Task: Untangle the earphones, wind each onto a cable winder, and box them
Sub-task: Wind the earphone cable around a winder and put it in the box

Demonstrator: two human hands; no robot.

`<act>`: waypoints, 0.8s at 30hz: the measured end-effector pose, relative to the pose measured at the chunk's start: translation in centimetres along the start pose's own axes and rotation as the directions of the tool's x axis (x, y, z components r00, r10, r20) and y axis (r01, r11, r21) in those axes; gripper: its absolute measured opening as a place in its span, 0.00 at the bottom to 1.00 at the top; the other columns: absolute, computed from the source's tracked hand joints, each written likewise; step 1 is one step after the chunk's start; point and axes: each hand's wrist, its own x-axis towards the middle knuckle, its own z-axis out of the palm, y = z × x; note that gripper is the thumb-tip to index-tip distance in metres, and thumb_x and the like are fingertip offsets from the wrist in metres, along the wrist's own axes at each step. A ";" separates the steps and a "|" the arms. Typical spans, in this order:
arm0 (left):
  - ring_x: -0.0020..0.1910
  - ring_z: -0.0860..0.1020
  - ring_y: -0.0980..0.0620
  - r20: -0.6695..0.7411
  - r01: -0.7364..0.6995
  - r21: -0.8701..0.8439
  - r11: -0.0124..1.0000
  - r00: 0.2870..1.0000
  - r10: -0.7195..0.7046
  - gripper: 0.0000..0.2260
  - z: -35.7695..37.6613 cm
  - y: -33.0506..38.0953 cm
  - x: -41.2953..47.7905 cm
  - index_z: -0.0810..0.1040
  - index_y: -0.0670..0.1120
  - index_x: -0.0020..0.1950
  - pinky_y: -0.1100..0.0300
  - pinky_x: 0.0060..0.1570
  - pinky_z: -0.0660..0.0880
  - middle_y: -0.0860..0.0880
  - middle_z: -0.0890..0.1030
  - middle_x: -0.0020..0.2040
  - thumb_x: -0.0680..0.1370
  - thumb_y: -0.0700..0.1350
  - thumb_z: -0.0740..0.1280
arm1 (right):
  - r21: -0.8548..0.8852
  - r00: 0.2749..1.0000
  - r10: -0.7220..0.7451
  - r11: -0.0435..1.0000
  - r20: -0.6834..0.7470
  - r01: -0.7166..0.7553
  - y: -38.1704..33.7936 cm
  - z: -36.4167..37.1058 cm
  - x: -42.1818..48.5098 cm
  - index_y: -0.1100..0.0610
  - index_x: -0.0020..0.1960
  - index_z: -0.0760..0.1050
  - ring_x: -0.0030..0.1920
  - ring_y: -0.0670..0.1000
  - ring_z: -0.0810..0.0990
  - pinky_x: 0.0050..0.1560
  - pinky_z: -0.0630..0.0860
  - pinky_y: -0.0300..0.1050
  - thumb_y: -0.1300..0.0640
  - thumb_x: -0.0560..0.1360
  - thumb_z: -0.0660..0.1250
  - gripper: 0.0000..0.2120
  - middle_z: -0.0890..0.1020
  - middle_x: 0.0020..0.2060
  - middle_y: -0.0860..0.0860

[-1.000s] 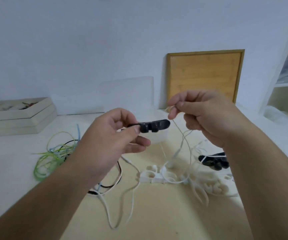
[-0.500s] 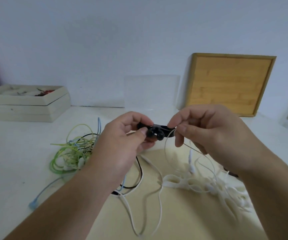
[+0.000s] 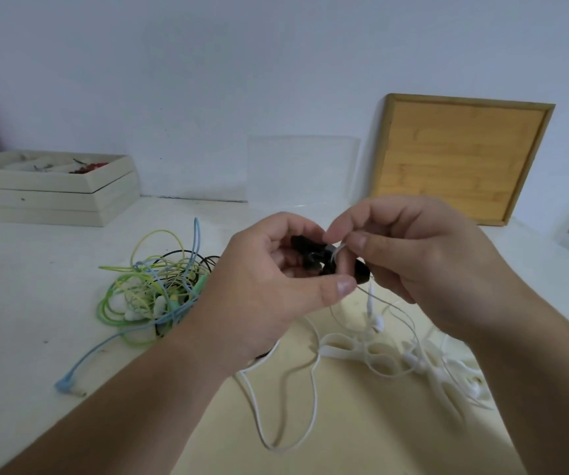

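Nearest the camera, a slack loop of the white earphone cable (image 3: 316,406) lay on the table (image 3: 36,286), left loose so it could feed upward as it was taken in. Just right of it lay spare white cable winders (image 3: 355,347), with white earbuds among them, near to hand for the later sets.

Above these, both hands met over the table. The left hand (image 3: 269,286) was curled round a black cable winder (image 3: 327,262), holding it steady in the air. The right hand (image 3: 423,262) pinched the thin white cable between thumb and forefinger right at the winder, seemingly seating or wrapping a first turn; the fingers hid the exact contact, so how much was wound could not be told.

Further left sat a tangle of green, blue and black earphones (image 3: 153,289), one blue plug (image 3: 67,385) trailing toward the near edge. That bundle looked not yet sorted, so most of the task remained.

At the far wall stood a clear box (image 3: 300,166), probably the place for finished sets, with stacked cream trays (image 3: 46,190) to its left and a wooden board (image 3: 461,156) leaning to its right.
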 end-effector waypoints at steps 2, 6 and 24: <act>0.40 0.81 0.52 0.046 -0.018 0.032 0.999 0.999 0.016 0.20 0.2 0.1 -0.1 0.78 0.43 0.51 0.59 0.46 0.79 0.51 0.82 0.39 0.61 0.37 0.79 | 0.052 0.999 0.026 0.998 0.030 -0.027 0.2 0.2 0.1 0.62 0.47 0.81 0.21 0.45 0.61 0.22 0.59 0.35 0.70 0.79 0.59 0.12 0.81 0.30 0.58; 0.39 0.80 0.54 0.040 -0.059 0.103 0.993 0.998 0.055 0.18 0.2 0.0 -0.1 0.79 0.46 0.49 0.55 0.46 0.81 0.54 0.81 0.38 0.62 0.38 0.78 | 0.096 0.998 0.054 0.994 0.031 -0.057 0.4 0.3 0.3 0.62 0.49 0.81 0.20 0.47 0.60 0.24 0.58 0.38 0.69 0.80 0.59 0.12 0.82 0.33 0.59; 0.45 0.80 0.46 -0.098 0.066 0.064 0.996 0.993 -0.060 0.10 -0.9 1.9 0.2 0.85 0.54 0.41 0.39 0.65 0.73 0.48 0.84 0.39 0.65 0.42 0.68 | 0.318 0.939 0.030 0.944 -0.341 0.086 0.1 -1.4 0.6 0.58 0.46 0.79 0.20 0.45 0.60 0.26 0.62 0.37 0.68 0.79 0.60 0.11 0.84 0.35 0.54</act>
